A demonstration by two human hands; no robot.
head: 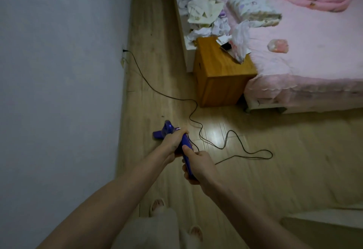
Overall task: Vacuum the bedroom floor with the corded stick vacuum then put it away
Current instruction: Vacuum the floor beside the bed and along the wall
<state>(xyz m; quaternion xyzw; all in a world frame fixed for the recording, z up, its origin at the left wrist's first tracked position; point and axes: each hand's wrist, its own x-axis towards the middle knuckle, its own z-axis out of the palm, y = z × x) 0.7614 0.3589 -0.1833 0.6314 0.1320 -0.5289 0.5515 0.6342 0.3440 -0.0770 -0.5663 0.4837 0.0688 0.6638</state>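
Because the purple plastic corded stick vacuum [185, 146] is seen almost end-on from above, low in the centre of the frame, only its handle and its head on the floor show; it looks rigid and fairly light, though probably top-heavy, so the two-handed hold on the handle seems right. The pale wooden plank floor [255, 150] is smooth and glossy, and the head should slide easily. The bed with the pink cover [304, 56] fills the upper right, piled with crumpled clothes and bags. The orange wooden bedside cabinet [222, 76] stands against it above the centre, narrowing the strip along the grey wall [59, 72] at the left. The thin black power cord [196, 107] runs from the wall plug at left of centre and snakes in loose loops across the floor just right of the vacuum; it is limp and could snag under the head. The left hand [172, 140] wraps its fingers round the handle higher in the frame. The right hand [198, 164] grips the handle's near end, thumb on top.
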